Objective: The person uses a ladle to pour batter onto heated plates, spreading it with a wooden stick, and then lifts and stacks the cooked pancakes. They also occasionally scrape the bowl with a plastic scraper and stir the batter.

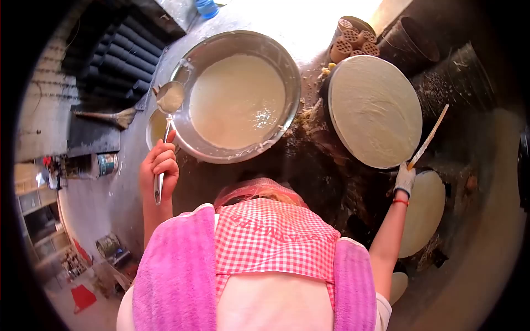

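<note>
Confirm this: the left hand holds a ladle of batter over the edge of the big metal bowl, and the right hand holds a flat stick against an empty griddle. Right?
Not quite. The head view shows the griddle covered by a thin round pancake, not empty. The rest stands: left hand holds the ladle at the bowl, right hand the stick.

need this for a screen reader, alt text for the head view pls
Seen from above, the left hand holds a ladle of batter beside a large metal bowl; the gloved right hand holds a flat stick over a round griddle.

Cream batter (237, 102) fills a silver basin (287, 66) at twelve o'clock, above a red-and-white checked apron (273, 237) flanked by a pink towel (176, 270).
</note>
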